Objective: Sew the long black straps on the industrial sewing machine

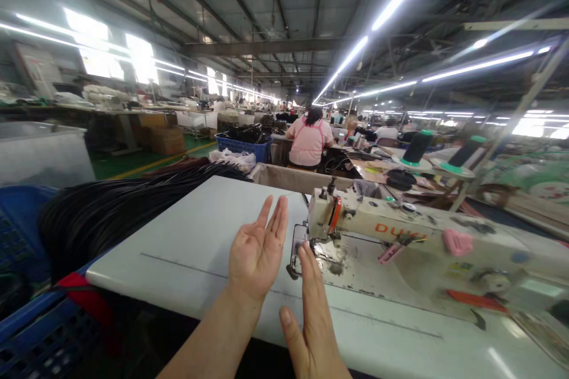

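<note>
Palm up and fingers stretched out, my left hand [258, 251] hovers over the pale sewing table [178, 231] with nothing in it. My right hand [313, 314] is held beside it, fingers extended and thumb apart, also holding nothing. To the right stands a white industrial sewing machine [377, 225]; its needle area is just past my right fingertips. I cannot tell whether those fingertips touch anything there. A pink pad [457, 242] and small pink-handled snips [391, 252] are on the machine. A ruler scale [182, 266] runs along the table near its front edge.
A thick bundle of black strips [128, 207] lies along the table's left side, above a blue crate [48, 331]. Two black thread cones [416, 147] stand behind the machine. Ahead, a person in pink [309, 139] sits facing away, near a blue basket [244, 147] of dark material.
</note>
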